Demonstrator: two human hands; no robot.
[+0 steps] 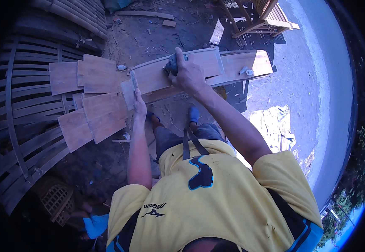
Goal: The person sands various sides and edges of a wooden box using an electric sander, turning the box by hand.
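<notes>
A pale wooden board (199, 63) lies across a long wooden bench (243, 67) in front of me. My right hand (189, 75) is closed over a dark, palm-sized tool (172, 66) that rests on the board's upper face; its exact kind is mostly covered by my fingers. At the board's left end, my left hand (139, 105) grips the edge with the thumb up along it, and its other fingers are largely hidden. Beside that hand, a smaller flat wooden piece (127, 93) sits under the board's end.
Several thin wooden panels (105, 115) overlap on a slatted bamboo platform (14, 105) at left. Small white rolls (245, 71) lie on the bench's right end. A wooden chair (266, 21) stands far right; a pale sheet (273, 126) covers ground at right. A woven basket (56, 199) is lower left.
</notes>
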